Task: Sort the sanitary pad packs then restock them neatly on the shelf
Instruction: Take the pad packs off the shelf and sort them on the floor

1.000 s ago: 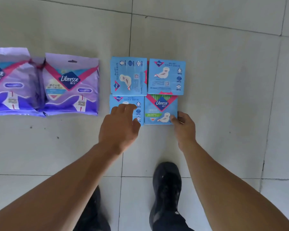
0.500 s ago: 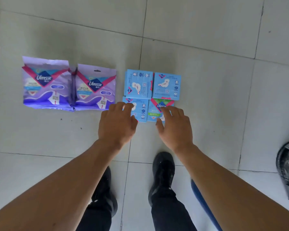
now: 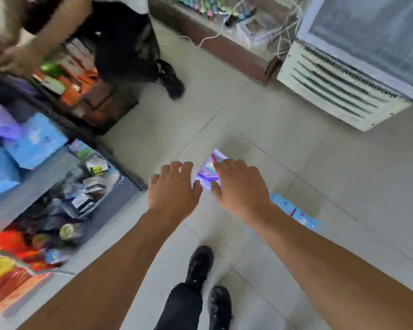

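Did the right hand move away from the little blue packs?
Yes. The right hand was touching the blue packs a moment ago; now it has left them lying on the floor and spreads over a purple pack, beside the left hand.

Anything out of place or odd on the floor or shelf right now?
Stock is on the floor: a purple pack lies between the open left hand and right hand, and blue packs sit just behind the right wrist. On the shelf, a blue pack lies askew. Motion blur hides finer detail.

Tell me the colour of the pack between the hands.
Purple plastic pack, with pink and blue markings; head view.
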Demonstrator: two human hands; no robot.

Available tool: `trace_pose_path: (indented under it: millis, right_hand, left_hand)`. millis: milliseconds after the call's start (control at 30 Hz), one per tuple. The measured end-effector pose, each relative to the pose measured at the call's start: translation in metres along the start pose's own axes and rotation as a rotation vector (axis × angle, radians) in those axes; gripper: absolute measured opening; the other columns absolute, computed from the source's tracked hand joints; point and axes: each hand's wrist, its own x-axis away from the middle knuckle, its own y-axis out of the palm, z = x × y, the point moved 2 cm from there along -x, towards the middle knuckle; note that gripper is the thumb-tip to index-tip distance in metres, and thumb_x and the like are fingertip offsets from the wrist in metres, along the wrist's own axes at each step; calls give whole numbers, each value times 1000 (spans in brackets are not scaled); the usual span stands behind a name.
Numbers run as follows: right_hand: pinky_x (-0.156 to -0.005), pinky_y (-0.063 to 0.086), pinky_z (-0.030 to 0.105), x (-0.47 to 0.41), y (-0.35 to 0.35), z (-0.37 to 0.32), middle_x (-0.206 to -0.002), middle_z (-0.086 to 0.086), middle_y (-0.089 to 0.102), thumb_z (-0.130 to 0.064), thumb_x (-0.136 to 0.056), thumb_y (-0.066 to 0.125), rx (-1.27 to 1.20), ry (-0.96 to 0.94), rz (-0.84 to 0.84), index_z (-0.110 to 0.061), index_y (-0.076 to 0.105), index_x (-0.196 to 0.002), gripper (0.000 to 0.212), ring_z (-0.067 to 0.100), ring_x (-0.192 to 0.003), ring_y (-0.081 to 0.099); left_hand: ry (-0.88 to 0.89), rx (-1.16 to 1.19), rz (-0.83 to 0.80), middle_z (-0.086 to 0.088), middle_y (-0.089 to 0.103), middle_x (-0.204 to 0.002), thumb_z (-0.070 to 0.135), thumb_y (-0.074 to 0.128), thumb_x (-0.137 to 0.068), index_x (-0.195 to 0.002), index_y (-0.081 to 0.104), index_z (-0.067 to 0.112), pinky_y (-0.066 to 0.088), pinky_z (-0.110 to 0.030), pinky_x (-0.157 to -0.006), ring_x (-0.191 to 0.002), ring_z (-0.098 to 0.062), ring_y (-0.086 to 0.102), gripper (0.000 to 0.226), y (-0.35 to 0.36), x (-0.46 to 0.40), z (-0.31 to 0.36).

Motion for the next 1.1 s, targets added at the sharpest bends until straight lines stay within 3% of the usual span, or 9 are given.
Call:
trace_pose_path:
  millis: [100,200,467,600,767,867,933,1033,1100]
  right_hand:
    - [-66,44,38,-22,-25,-79,-107,9,63,-38,-88,53,-35,-161,72,-14,59,-118,39,31,-93,60]
    - [-78,44,40,-34,-36,-158,-123,5,54,-39,-94,44,-75,-285,79,-17,45,-133,45,28,-109,53]
    - [-81,49,41,-62,-52,-337,-122,5,53,-40,-92,51,-326,-425,30,-22,40,-137,50,28,-111,51]
    - [-88,49,42,-107,-30,-394,-130,6,51,-40,-91,58,-563,-262,-10,-21,40,-138,54,27,-118,50]
    - [-88,43,34,-163,-9,-406,-132,3,50,-40,-90,61,-634,-53,111,-17,44,-135,53,23,-123,45]
    - [-84,43,28,-196,-14,-412,-125,0,51,-40,-85,67,-698,-67,199,-17,42,-136,61,18,-116,50]
    - [-87,37,21,-220,-21,-425,-131,2,50,-39,-83,71,-764,-119,202,-16,36,-142,73,17,-120,48]
    - [-92,42,26,-252,-34,-452,-136,0,51,-37,-79,75,-883,-185,164,-16,33,-144,80,16,-121,50]
    - [-78,41,26,-266,-39,-466,-123,-4,56,-37,-80,74,-874,-189,147,-16,37,-137,71,17,-108,55]
  left_hand:
    - [-202,109,110,0,51,-135,40,44,-94,-135,46,27,37,-42,-101,-124,-24,46,42,-43,34,-68]
    - [-387,163,179,-4,53,-129,37,48,-93,-128,50,23,38,-43,-99,-122,-27,46,38,-71,73,-137]
    - [-728,323,344,-6,53,-130,36,53,-90,-130,50,25,45,-47,-96,-122,-29,47,41,-109,151,-311]
    - [-733,394,336,1,49,-137,37,53,-92,-134,47,28,46,-43,-95,-124,-23,46,43,-91,145,-369]
    - [-677,548,371,7,51,-134,38,54,-92,-132,47,30,48,-37,-87,-122,-17,48,41,-73,102,-406]
    - [-636,578,404,7,51,-131,39,54,-93,-130,47,29,48,-37,-88,-120,-16,49,40,-74,70,-422]
    - [-614,570,413,6,52,-131,39,54,-93,-129,47,27,47,-37,-89,-121,-18,49,39,-79,52,-432]
    - [-584,549,410,3,52,-131,38,54,-93,-130,47,25,47,-40,-91,-121,-22,49,40,-87,36,-443]
    - [-572,552,412,3,52,-130,38,54,-93,-130,47,25,47,-41,-91,-119,-22,50,41,-91,32,-448]
